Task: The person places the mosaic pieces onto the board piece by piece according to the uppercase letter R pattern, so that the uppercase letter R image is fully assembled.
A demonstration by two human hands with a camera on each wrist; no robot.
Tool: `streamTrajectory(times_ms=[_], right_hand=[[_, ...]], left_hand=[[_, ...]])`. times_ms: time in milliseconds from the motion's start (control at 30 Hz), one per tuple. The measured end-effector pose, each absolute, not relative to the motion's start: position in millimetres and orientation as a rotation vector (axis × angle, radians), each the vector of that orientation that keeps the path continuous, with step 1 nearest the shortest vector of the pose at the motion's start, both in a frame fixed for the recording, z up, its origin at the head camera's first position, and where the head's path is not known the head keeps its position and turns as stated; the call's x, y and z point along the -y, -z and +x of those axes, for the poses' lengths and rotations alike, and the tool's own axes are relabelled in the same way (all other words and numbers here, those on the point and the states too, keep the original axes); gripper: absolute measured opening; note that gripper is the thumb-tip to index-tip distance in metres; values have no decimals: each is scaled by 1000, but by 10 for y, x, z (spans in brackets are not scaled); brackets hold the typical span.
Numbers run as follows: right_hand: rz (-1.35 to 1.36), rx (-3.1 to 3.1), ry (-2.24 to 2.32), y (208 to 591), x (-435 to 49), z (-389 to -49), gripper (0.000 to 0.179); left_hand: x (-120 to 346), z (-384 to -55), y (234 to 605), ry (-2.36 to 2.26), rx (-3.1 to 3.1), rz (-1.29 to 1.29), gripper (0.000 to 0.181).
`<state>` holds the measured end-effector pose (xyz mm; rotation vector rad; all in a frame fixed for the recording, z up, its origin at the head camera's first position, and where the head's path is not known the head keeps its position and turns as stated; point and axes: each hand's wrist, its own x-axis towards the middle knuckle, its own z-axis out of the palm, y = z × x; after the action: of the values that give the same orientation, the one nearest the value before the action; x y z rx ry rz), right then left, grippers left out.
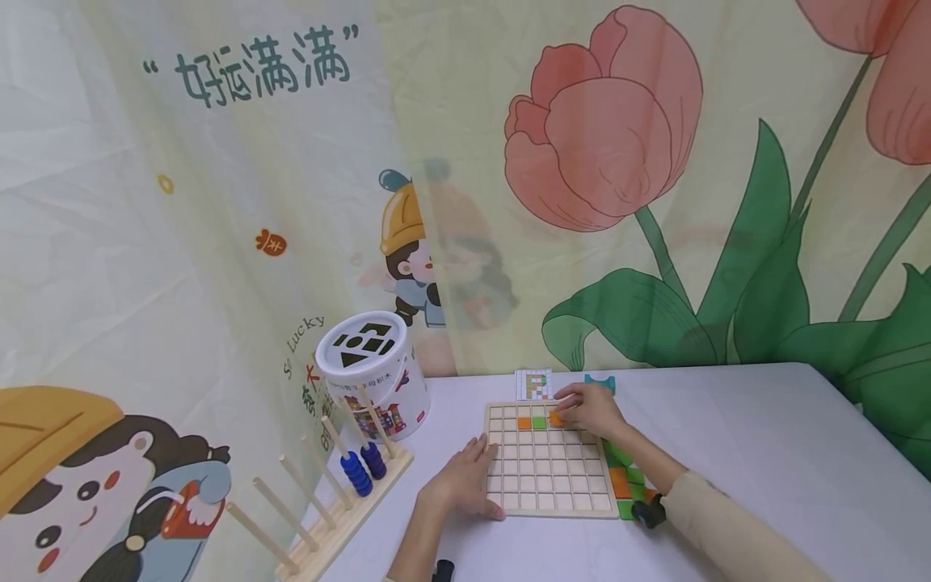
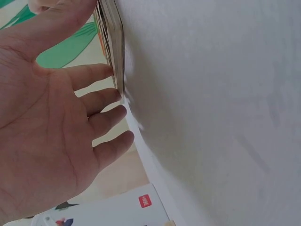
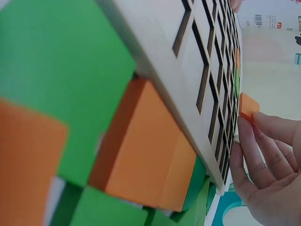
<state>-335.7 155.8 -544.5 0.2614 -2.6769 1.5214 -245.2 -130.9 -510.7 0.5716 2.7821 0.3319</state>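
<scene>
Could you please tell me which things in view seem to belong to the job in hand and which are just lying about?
In use, apparently:
wooden grid board
orange tile pinched by the right hand
two tiles on the grid
loose green and orange tiles beside it
patterned card behind it

Lying about, apparently:
peg stand
its blue beads
white bucket

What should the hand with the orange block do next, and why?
Maybe lower the orange block into the grid board, in line with the green block and other orange block there: the right hand pinches it near them, and it looks not yet seated.
</scene>
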Motion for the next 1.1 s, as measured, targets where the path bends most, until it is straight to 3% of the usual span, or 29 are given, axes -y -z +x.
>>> streamTrajectory(times_ms=[1100], right_hand=[[271, 2735, -1375, 5441, -1482, -3344, 20]], left_hand=[[1289, -2448, 5114, -391, -2772, 555, 108]])
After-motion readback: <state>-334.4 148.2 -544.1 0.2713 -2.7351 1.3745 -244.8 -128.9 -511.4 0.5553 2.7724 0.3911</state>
